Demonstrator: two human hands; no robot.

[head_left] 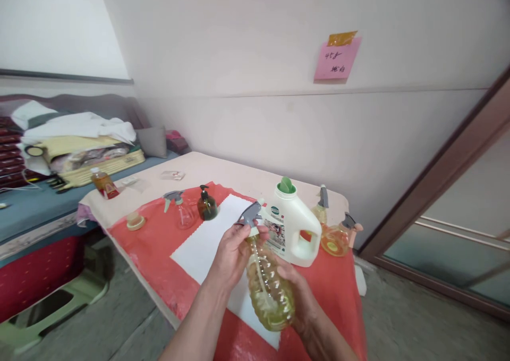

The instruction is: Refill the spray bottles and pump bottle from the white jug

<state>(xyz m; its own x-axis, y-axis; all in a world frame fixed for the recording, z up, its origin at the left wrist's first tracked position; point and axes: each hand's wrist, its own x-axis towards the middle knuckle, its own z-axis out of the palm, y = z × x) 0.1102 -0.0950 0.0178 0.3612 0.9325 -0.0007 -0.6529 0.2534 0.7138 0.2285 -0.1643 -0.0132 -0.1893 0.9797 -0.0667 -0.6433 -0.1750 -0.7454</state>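
Note:
I hold a clear spray bottle [268,285] with yellowish liquid, tilted over the table. My left hand [231,254] grips its neck and grey trigger head [249,216]. My right hand [298,292] cups the bottle's body from behind and below. Just beyond stands a white detergent jug [295,228] with a green cap. A white paper sheet [207,238] lies on the red cloth [151,254] under my hands.
On the table: a small clear spray bottle [182,212], a dark pump bottle [207,204], a round lid [135,221], an orange-labelled bottle [104,183], two amber spray bottles [337,236] at the right. A bed with folded bedding [75,143] is at left, a door frame [438,169] at right.

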